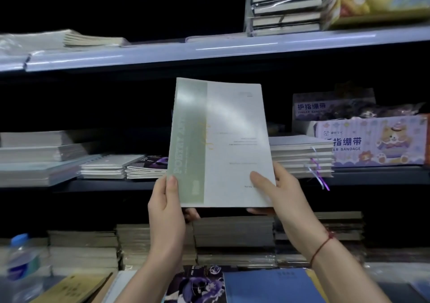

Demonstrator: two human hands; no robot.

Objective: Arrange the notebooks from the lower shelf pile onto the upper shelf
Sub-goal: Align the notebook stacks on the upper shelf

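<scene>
Both hands raised | your left grip (166,200) and right grip (282,192) pinch the green notebook (221,144) by its bottom corners, upright for lifting | before middle shelf (372,174), below upper shelf (209,51).

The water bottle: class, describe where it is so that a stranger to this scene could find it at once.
Start at the lowest level, where tall notebook stacks stand in a row. Go to the far left edge of the picture, in front of the leftmost stack. There stands a clear plastic water bottle with a blue cap and blue label, the only thing there that is not paper.
</scene>
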